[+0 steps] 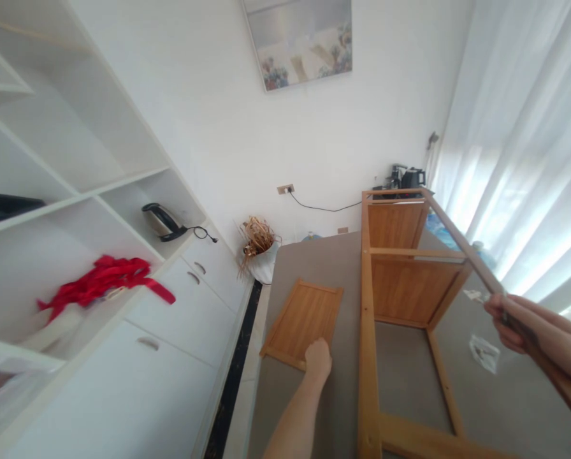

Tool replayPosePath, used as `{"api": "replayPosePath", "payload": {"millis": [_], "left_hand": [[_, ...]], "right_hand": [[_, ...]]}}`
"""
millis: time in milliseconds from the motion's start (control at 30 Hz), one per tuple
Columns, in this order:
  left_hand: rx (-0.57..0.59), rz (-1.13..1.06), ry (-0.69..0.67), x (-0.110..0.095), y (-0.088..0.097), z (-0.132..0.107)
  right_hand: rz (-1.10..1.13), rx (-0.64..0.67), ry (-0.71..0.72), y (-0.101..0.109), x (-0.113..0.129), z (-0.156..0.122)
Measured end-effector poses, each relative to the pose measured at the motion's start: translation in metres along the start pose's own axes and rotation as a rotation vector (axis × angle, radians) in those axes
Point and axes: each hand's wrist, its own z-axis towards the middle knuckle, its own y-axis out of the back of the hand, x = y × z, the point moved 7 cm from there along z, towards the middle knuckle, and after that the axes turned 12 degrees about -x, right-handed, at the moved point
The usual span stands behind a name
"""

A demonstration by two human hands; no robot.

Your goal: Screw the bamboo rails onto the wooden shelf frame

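Note:
A wooden shelf frame [369, 306] lies on a grey surface [309, 261], with two wood panels set into its far end. My right hand [515, 319] is wrapped round the frame's raised right rail. A loose wooden panel [302, 322] lies flat to the left of the frame. My left hand [318, 360] rests on that panel's near edge, fingers curled over it.
White shelving and drawers [137, 306] line the left wall, holding a red ribbon [104, 280] and a kettle [164, 222]. A bag of straw [259, 248] stands at the wall. Small plastic bags [484, 352] lie inside the frame. Curtains [529, 146] hang at right.

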Motion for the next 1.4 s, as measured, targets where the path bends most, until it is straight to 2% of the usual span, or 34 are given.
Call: {"api": "replayPosePath", "payload": {"millis": [100, 200, 400, 567, 667, 767, 900, 1000, 1100, 1167, 1233, 1300, 1400], "left_hand": [[0.009, 0.054, -0.038, -0.004, -0.002, 0.001], [-0.006, 0.09, -0.044, 0.002, 0.003, -0.001], [-0.075, 0.124, -0.02, 0.017, 0.028, -0.012], [-0.141, 0.1, -0.001, 0.01, 0.057, -0.023], [-0.232, 0.084, 0.008, 0.003, 0.09, -0.024], [-0.34, 0.081, 0.015, 0.003, 0.132, -0.021], [-0.433, 0.092, 0.054, 0.014, 0.186, -0.018], [-0.491, 0.094, 0.077, 0.02, 0.225, -0.028], [-0.61, 0.088, 0.012, 0.012, 0.272, -0.055], [-0.709, 0.083, -0.055, 0.002, 0.305, -0.08], [-0.825, 0.074, -0.119, -0.01, 0.336, -0.108], [-1.033, 0.017, -0.264, -0.028, 0.366, -0.141], [-1.202, -0.152, -0.424, -0.056, 0.396, -0.182]], "right_hand": [[-0.048, -0.009, 0.051, -0.001, 0.006, -0.001], [-0.054, 0.005, 0.065, -0.001, 0.006, 0.0], [-0.031, 0.027, 0.005, 0.006, -0.01, 0.011], [-0.019, -0.01, 0.025, 0.01, -0.01, 0.013], [-0.06, 0.013, 0.051, 0.008, -0.002, 0.008], [-0.064, 0.04, 0.065, 0.005, 0.009, 0.0], [-0.094, -0.006, 0.094, 0.006, 0.021, -0.004], [-0.104, -0.012, 0.112, 0.008, 0.021, -0.001], [-0.089, 0.024, 0.151, 0.013, 0.017, 0.007], [-0.115, 0.01, 0.23, 0.022, 0.018, 0.012], [-0.15, -0.074, 0.32, 0.04, 0.024, 0.015], [-0.142, -0.193, 0.382, 0.06, 0.034, 0.014], [-0.083, -0.268, 0.372, 0.081, 0.05, 0.01]]}}
